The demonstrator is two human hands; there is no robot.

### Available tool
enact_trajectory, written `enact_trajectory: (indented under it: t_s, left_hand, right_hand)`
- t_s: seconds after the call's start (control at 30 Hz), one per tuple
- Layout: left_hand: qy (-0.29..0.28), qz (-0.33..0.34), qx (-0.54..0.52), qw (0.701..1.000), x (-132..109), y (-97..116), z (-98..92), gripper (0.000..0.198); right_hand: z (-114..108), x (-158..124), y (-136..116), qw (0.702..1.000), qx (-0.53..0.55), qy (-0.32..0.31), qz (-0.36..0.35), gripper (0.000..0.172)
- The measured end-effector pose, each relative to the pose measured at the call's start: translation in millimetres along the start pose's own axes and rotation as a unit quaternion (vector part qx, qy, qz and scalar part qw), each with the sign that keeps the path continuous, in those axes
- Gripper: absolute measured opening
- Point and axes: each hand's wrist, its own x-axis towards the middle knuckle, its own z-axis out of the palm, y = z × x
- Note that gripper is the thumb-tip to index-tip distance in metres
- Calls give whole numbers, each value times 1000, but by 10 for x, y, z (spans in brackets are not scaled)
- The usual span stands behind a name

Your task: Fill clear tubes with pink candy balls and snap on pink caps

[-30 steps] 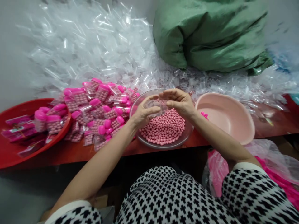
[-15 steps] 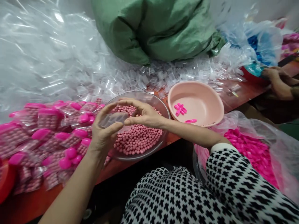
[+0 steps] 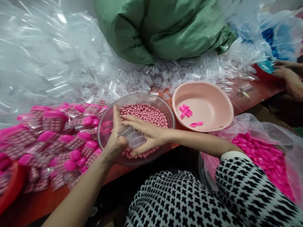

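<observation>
A clear bowl [image 3: 165, 108] of small pink balls [image 3: 148, 114] stands on the red table edge in front of me. Both hands are down inside it. My left hand [image 3: 115, 138] and my right hand [image 3: 146, 134] press together around a few small clear plastic containers [image 3: 134, 138], held side by side just over the balls. Left of the bowl lies a heap of filled containers with pink caps in clear bags [image 3: 54, 138].
A pink basin [image 3: 203, 107] with a few pink caps stands right of the bowl. A bag of pink caps [image 3: 260, 157] sits at my right knee. Empty clear containers [image 3: 170, 75] and a green sack [image 3: 161, 28] fill the back. Another person's hands [image 3: 287, 77] work at far right.
My hands have dropped from above the bowl down into it, now clasping the clear containers low over the balls. The view turned right earlier and has since steadied.
</observation>
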Motion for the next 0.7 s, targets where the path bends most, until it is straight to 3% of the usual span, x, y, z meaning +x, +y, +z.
enact_trajectory:
  t_s: [0.1,0.2,0.37,0.47,0.5,0.57,0.63,0.7]
  left_hand:
    - [23,7,-29,999,17,-23,48,137]
    - [25,57,16,998,11,-62,-25,143]
    - [-42,50,48,997,-88,-6,-123,134]
    - [-68,30,46,996,-123,75,-62,123]
    - [-54,39,39,997,-114,89,-36,120]
    - [-7,63,17,998,-64,89,3,115]
    - [45,66,-9,997,12,56,20,112]
    - [91,45,-22,995,88,14,19,110]
  right_hand:
    - [30,-8,8,999,-48,3,-2,98]
    - [30,7,-8,999,-45,-8,-16,94]
    - [-177,58,-146,995,9,-101,2,88]
    - [-593,138,-94,979,3,-198,36,84]
    - [-783,178,-24,977,-15,-206,52,74]
    - [-1187,276,185,980,-109,-125,107,52]
    - [-1554,383,440,938,-286,-51,189,34]
    - [-1822,477,688,887,-363,-80,274,22]
